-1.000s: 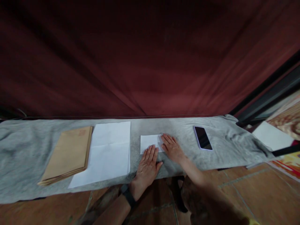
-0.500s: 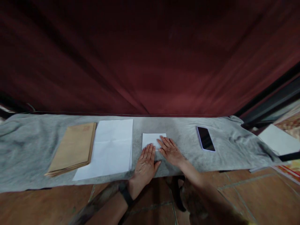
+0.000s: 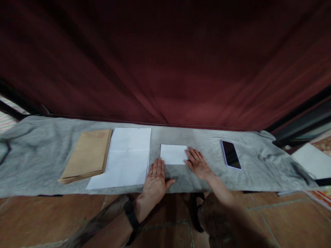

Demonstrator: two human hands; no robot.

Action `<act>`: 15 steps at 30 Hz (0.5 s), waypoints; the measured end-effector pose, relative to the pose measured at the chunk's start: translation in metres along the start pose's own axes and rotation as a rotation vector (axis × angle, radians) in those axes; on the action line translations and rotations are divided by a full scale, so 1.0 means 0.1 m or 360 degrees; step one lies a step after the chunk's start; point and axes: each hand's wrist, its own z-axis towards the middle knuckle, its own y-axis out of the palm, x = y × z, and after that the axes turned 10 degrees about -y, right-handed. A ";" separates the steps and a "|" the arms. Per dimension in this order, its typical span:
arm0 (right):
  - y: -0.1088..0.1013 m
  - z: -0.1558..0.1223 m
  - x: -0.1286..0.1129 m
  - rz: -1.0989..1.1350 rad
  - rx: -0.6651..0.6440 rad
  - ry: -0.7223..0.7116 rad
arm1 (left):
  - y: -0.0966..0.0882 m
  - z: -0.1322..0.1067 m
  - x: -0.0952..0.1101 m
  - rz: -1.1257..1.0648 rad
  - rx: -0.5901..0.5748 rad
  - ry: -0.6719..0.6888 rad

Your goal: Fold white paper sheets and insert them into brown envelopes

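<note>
One small white paper [image 3: 173, 154] lies between left hand [image 3: 155, 181] and right hand [image 3: 199, 166].

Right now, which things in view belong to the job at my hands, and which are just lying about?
Likely in the job:
small white paper, left hand at its lower left corner, right hand at its right edge
large white paper, possibly

Apparently just lying about:
phone
brown paper stack, untouched, though possibly related

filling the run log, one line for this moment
small paper: flat; left hand: at its lower left corner; right hand: at its right edge; phone: farther right
</note>
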 end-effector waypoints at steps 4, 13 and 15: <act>-0.06 0.05 -0.10 0.0021 0.0104 -0.0089 | -0.09 0.04 0.02 0.0001 -0.0001 -0.0027; -0.07 0.26 -0.56 0.0137 0.0059 -0.0395 | -0.15 0.37 0.13 -0.0114 -0.0002 0.0148; -0.01 0.26 -0.59 0.0114 0.0062 -0.0382 | -0.11 0.46 0.13 -0.0125 -0.0019 0.0178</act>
